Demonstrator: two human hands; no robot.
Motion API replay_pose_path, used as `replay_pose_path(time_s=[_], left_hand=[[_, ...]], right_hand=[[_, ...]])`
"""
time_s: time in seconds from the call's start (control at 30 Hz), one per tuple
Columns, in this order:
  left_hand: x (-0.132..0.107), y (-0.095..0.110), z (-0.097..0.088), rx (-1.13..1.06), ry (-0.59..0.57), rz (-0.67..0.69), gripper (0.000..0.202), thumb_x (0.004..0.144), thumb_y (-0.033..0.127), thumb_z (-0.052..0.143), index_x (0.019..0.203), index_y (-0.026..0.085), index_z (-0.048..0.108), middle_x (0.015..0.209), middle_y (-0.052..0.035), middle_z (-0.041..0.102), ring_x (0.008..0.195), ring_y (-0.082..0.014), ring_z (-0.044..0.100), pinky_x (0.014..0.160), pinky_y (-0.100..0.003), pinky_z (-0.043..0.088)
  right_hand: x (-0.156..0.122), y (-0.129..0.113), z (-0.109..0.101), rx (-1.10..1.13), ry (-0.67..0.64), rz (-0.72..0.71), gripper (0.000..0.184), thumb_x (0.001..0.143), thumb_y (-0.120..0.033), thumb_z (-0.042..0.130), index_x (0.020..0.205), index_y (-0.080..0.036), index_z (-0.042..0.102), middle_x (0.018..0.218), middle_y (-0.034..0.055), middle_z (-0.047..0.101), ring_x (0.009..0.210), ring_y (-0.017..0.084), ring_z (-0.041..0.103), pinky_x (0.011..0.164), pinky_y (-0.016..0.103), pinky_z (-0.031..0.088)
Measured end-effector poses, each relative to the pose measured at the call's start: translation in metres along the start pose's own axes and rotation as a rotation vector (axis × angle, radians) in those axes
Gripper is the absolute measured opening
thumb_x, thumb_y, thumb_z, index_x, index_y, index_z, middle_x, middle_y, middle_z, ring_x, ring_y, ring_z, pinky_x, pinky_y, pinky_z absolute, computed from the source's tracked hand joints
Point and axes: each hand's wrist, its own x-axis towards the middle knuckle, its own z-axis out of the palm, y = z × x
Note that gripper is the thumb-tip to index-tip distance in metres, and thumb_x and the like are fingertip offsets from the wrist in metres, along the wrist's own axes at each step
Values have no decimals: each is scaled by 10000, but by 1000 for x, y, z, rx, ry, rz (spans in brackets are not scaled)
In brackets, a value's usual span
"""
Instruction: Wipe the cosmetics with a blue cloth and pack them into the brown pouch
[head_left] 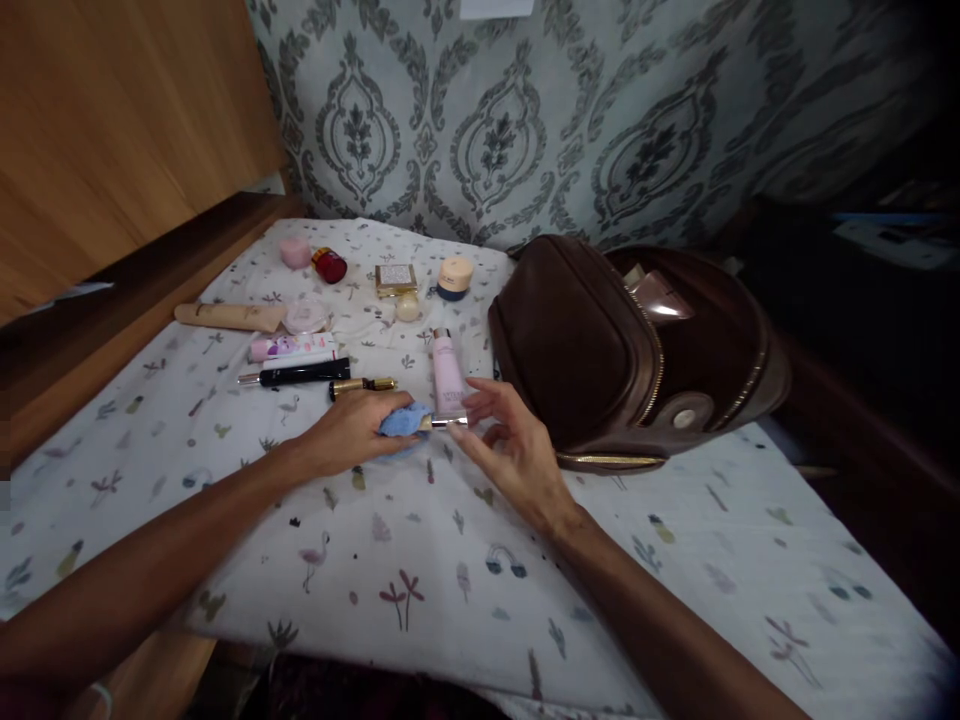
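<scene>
My left hand (356,430) is closed round a crumpled blue cloth (403,420). From the cloth sticks a slim cosmetic tube with a shiny silver cap (450,421); the rest of it is hidden in the cloth. My right hand (517,450) has its thumb and fingertips at the silver cap, lightly pinching its end. Just beyond lies a pink squeeze tube (448,372), close to my right fingertips. A black and gold cosmetic stick (364,386) lies right behind my left hand.
A brown leather bag (570,350) stands open at the right, a pinkish item (664,297) in its mouth. Behind my left hand lie a black tube (300,373), a beige tube (229,317), a red bottle (329,265), a perfume bottle (395,279) and a cream jar (454,277). A wooden cabinet (135,130) borders the left.
</scene>
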Motion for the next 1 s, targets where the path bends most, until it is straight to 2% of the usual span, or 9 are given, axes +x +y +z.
replay_pose_path(time_s=[0.07,0.17,0.27,0.37,0.57,0.67,0.73,0.87,1.0], left_hand=[[0,0,0,2,2,1,235,881,405,591,915,174,618,814,-22,646,725,-170,584,658,-278,369],[0,-1,1,31,-14,4,227,876,398,594,928,180,625,822,-21,651,729,-172,586,655,-281,374],[0,-2,3,47,-16,28,206,875,381,596,939,189,632,828,-16,660,736,-173,591,649,-279,378],[0,-4,5,58,10,52,187,872,368,605,917,188,632,799,-9,660,709,-168,589,630,-278,378],[-1,-7,9,92,73,116,183,901,374,596,905,192,621,813,-14,676,727,-176,620,639,-284,418],[-4,-3,15,128,149,210,217,948,379,557,1058,200,606,982,-50,703,897,-212,646,773,-325,471],[-6,0,20,172,178,276,231,976,379,514,1098,197,588,1015,-68,697,942,-229,638,829,-355,477],[-7,0,24,239,178,317,194,992,342,471,1010,184,582,933,-70,692,874,-233,637,801,-364,478],[-5,-5,16,303,141,317,204,994,353,465,968,186,581,884,-53,686,837,-218,637,751,-338,461]], right_hand=[[0,3,2,9,-6,-77,360,884,-375,654,1206,-224,596,1031,66,661,887,190,630,649,260,505],[0,1,1,-37,-59,-87,244,944,-354,582,1136,-217,641,870,31,645,752,159,607,619,250,478],[-1,-6,-3,-77,-128,-23,281,978,-397,519,1106,-184,649,707,-6,593,608,136,553,568,248,435],[-2,-10,-4,-71,-162,13,308,999,-402,458,1031,-173,662,672,-5,582,606,143,560,563,252,420],[-3,-3,1,-57,-116,-10,254,903,-396,629,1048,-192,672,718,0,615,640,154,567,595,262,446],[-5,-3,4,-36,-122,-12,215,911,-372,614,1024,-195,662,751,13,639,665,161,585,622,271,468],[-7,-6,5,-27,-141,-28,199,922,-377,597,993,-198,650,762,17,649,670,161,589,635,271,475],[-10,-13,8,-60,-140,-81,190,940,-372,569,900,-194,623,717,4,632,631,145,575,624,253,456],[-9,-16,8,-133,-89,-50,300,956,-437,527,790,-192,576,624,-21,553,553,122,497,553,239,390]])
